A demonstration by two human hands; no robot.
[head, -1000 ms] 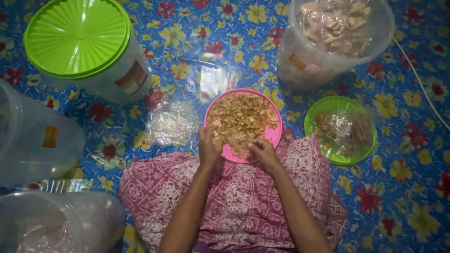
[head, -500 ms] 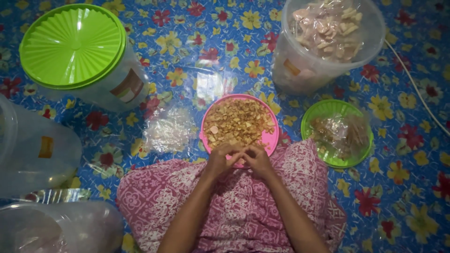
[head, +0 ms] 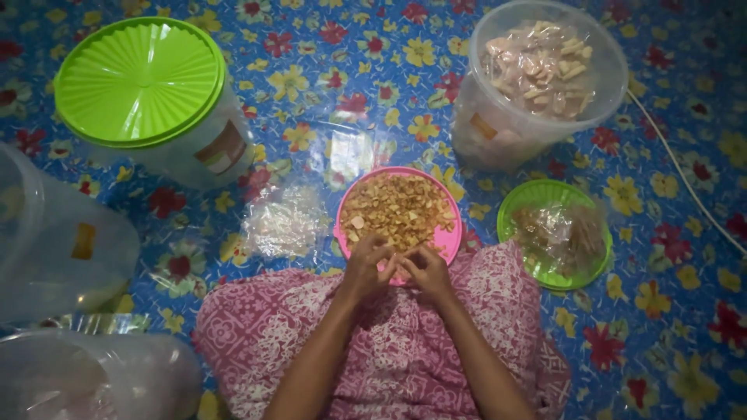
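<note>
Both hands are together at the near rim of the pink plate (head: 447, 233), fingertips meeting over the edge of the chips (head: 398, 210). The left hand (head: 367, 268) and the right hand (head: 426, 270) touch at the fingers, curled in toward each other; whether they pinch a chip or a bit of plastic between them, I cannot tell from here. The plate sits on the flowered floor mat (head: 685, 311), right against the pink patterned cloth (head: 389, 350) over the person's lap, and it is heaped with golden-brown chips.

Just right of the plate lies a green lid (head: 545, 194) turned up like a dish, with filled clear bags (head: 564, 233) on it. Toward the far right corner of the mat stands an open clear tub (head: 498, 124) packed with more bagged snacks. Left of the plate, a loose pile of empty plastic bags (head: 284, 222). Far left corner: a big tub (head: 226, 152) shut under a ribbed green lid (head: 140, 78). Along the left edge, clear containers (head: 54, 241) lie tipped. A white cord (head: 685, 179) runs down the right side.
</note>
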